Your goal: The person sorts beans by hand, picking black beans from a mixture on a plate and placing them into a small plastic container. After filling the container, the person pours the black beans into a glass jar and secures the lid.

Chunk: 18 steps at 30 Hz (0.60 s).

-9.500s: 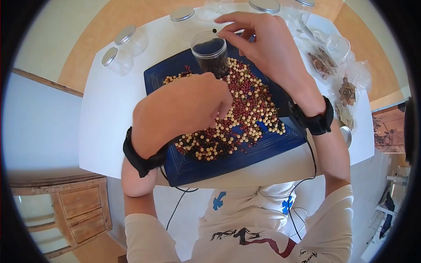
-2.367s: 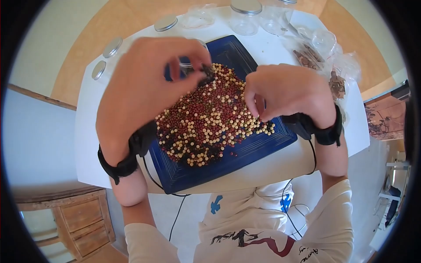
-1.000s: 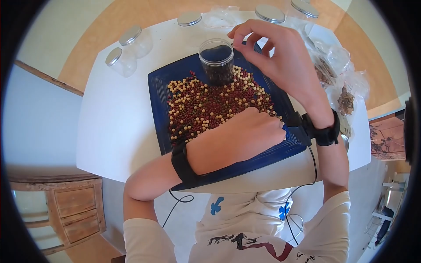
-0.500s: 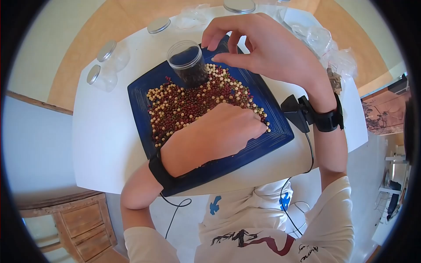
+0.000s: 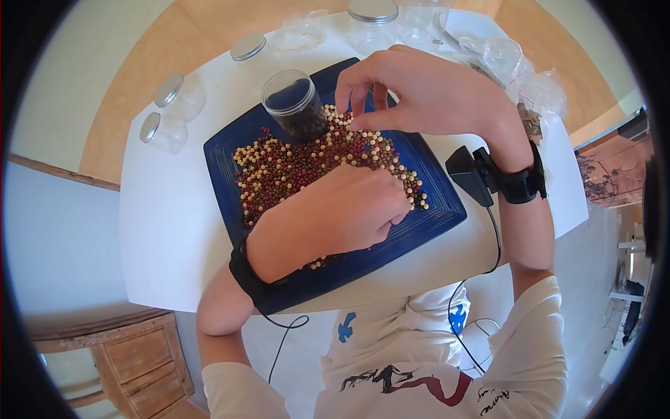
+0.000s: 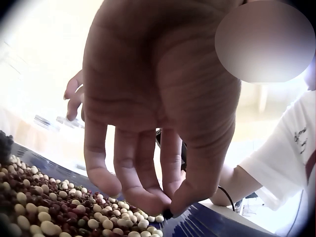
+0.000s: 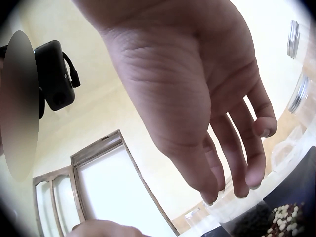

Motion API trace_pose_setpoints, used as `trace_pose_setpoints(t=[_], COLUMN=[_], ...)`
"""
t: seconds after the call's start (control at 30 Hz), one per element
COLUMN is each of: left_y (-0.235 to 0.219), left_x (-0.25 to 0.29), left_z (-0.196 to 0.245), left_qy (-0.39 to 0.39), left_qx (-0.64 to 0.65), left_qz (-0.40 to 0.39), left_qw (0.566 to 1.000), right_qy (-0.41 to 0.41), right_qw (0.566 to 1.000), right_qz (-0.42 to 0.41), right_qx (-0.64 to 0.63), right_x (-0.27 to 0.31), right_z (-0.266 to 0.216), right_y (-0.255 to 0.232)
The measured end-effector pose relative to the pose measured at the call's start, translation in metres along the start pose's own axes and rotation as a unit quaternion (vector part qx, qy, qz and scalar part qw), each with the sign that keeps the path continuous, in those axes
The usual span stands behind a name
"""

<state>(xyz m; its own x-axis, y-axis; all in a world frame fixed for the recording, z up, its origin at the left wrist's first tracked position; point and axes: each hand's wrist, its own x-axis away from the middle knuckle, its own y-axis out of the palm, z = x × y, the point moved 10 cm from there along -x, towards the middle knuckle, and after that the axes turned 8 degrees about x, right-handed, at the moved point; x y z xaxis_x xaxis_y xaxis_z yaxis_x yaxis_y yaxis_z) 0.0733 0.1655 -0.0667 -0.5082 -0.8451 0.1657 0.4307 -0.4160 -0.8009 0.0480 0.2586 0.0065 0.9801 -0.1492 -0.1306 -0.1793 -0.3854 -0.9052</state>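
Observation:
A square blue tray [image 5: 440, 209] bears a spread of mixed cream, dark red, green and black beans [image 5: 279, 171]. My left hand [image 5: 335, 209] is low over the tray's front right part. In the left wrist view its thumb and a fingertip pinch a small black bean [image 6: 167, 214] beside the cream and red ones. An uncapped clear jar [image 5: 296, 108] partly filled with black beans stands at the tray's back. Just right of that jar hovers my right hand [image 5: 433, 94], fingers loosely bent and apart, with nothing between thumb and fingertips in the right wrist view [image 7: 217, 98].
Two silver-lidded clear jars [image 5: 178, 94] stand at the table's left. Others, including a large lidded jar [image 5: 373, 24], line the back edge near a clear plastic bag [image 5: 300, 31]. Bags of dried brown pieces [image 5: 530, 122] lie at the right. A cable [image 5: 286, 325] hangs off the front edge.
Earlier my right hand held a small black bean by the jar's rim. It has since drawn back right of the jar. My left hand moved from over the jar to the tray's front right.

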Motion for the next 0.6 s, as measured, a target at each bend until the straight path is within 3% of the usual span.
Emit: trace_pose_setpoints(t=[0.2,0.4,0.47,0.5,0.6], left_y=[-0.007,-0.003,-0.033,-0.040,-0.086], left_x=[0.002,0.005,0.016,0.020,0.038], left_z=[0.005,0.001,0.007,0.007,0.005], left_qy=[0.025,-0.011,0.042,0.043,0.022], left_qx=[0.026,0.015,0.008,0.007,0.012], left_qz=[0.038,-0.015,0.096,0.096,0.197], left_qw=[0.999,1.000,0.994,0.994,0.980], right_qy=[0.022,0.054,0.057,0.059,0.094], right_qw=[0.998,0.995,0.993,0.990,0.978], right_qz=[-0.054,-0.082,-0.103,-0.124,-0.175], right_qx=[0.001,0.015,0.022,0.029,0.058], right_x=[0.006,0.012,0.014,0.015,0.020], right_z=[0.007,0.010,0.013,0.015,0.014], right_y=[0.009,0.011,0.015,0.019,0.022])
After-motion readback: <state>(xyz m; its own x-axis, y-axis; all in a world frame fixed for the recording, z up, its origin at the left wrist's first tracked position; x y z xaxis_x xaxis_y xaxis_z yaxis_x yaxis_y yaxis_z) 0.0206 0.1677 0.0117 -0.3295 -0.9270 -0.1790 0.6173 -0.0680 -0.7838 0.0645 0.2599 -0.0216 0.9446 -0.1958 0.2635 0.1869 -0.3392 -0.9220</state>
